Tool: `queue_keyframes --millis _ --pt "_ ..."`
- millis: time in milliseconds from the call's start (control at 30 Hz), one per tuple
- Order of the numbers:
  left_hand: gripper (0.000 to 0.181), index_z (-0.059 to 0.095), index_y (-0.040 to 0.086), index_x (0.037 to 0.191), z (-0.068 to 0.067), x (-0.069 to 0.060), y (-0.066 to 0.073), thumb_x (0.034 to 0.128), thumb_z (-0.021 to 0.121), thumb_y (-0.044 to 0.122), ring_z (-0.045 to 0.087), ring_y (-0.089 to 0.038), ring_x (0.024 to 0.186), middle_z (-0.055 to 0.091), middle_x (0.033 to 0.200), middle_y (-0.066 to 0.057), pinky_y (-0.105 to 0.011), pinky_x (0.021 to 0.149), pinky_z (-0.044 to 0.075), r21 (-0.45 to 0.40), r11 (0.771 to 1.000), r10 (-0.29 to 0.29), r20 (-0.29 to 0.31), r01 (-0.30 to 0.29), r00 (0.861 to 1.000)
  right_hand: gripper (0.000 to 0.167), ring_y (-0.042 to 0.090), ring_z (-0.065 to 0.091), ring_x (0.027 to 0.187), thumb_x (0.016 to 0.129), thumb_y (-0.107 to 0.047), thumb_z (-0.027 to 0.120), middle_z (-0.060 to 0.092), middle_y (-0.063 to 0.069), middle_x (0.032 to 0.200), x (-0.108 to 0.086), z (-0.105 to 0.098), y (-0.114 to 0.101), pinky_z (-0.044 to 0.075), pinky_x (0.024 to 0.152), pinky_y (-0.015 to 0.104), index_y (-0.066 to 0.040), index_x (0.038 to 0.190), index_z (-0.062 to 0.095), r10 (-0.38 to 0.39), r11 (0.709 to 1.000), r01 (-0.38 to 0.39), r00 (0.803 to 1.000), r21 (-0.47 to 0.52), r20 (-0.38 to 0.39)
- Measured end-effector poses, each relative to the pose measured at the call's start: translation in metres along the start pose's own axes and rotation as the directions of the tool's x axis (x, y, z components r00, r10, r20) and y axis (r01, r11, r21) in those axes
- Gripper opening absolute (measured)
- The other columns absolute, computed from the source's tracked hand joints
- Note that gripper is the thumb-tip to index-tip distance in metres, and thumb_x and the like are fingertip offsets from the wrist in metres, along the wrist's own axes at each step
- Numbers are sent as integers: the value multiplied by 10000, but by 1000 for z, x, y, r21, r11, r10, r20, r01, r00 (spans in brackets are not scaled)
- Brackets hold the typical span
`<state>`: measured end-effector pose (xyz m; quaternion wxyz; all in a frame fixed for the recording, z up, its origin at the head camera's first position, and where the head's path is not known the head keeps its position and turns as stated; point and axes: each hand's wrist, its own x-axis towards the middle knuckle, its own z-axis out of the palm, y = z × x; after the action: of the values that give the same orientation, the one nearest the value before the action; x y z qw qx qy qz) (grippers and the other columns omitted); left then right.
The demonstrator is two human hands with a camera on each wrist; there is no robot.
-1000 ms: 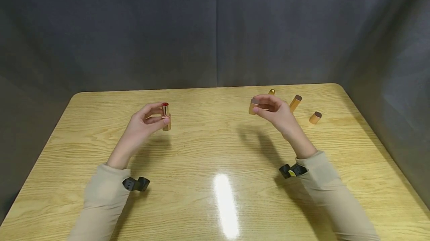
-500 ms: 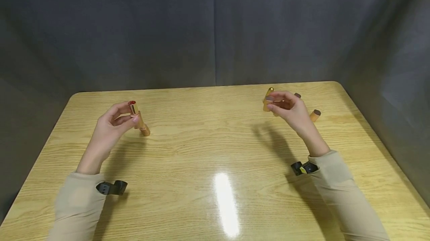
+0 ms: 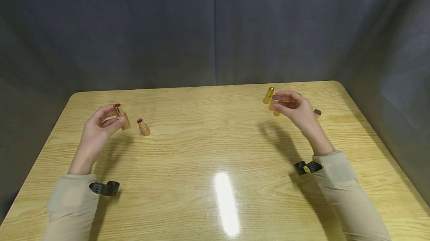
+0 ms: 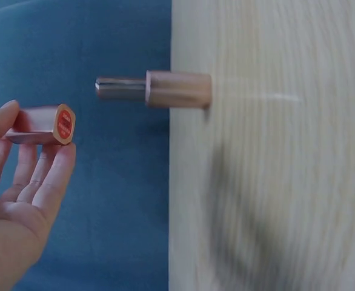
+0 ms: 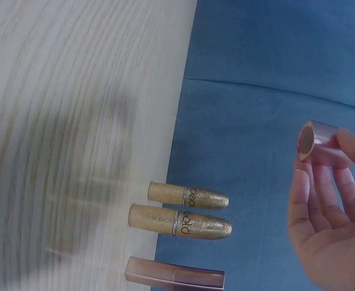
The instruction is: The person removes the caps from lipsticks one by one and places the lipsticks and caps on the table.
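Note:
At the left of the head view, my left hand [image 3: 95,132] pinches an uncapped lipstick [image 3: 125,121] upright above the table. Its base with a red label [image 4: 64,124] faces the camera in the left wrist view. Just right of it another uncapped lipstick [image 3: 145,129] stands on the table. On the right side my right hand [image 3: 304,119] pinches a rose-gold cap [image 3: 273,103] between thumb and fingers; the right wrist view shows the cap's [image 5: 329,144] hollow mouth. Beside that hand stand two gold bullet-shaped tubes [image 5: 186,222] and a rose-gold tube [image 5: 174,274].
A small rose-gold piece [image 3: 317,113] stands behind my right wrist, partly hidden. The wooden table [image 3: 188,151] ends at a dark curtain [image 3: 161,35]. Black wrist cameras sit on both sleeves.
My left hand has moved left with its lipstick, uncovering the standing one. My right hand has moved right with the cap, uncovering a gold tube and partly covering the pieces behind.

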<state>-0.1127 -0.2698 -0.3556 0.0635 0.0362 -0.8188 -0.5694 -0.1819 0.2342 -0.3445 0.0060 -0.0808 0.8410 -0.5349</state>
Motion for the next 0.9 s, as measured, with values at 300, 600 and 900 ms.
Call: queue_keyframes --millis 300,600,900 --pt "409 474 185 1324 -10 1 -14 943 606 260 522 183 927 486 1050 288 -40 757 437 140 989 -56 41 50 998 364 -48 596 929 907 -241 663 600 -251 1029 0 -4 3 485 786 91 -102 1233 576 1 1000 -1 1000 25 -25" --pt "384 484 186 1264 -17 4 -28 929 626 308 498 209 904 481 1031 262 -47 758 453 191 978 -107 109 84 988 295 -45 606 926 905 -182 664 624 -236 1041 -1 -14 3 491 777 89 -167 1193 603 -14 996 20 998 91 -57" --pt "356 487 211 1229 -19 5 -34 922 635 314 494 218 896 481 1029 254 -49 759 439 178 977 -142 134 118 981 326 -77 606 924 903 -83 647 645 -231 1042 -1 -31 6 465 791 65 -170 1216 614 -15 990 26 997 140 -77"
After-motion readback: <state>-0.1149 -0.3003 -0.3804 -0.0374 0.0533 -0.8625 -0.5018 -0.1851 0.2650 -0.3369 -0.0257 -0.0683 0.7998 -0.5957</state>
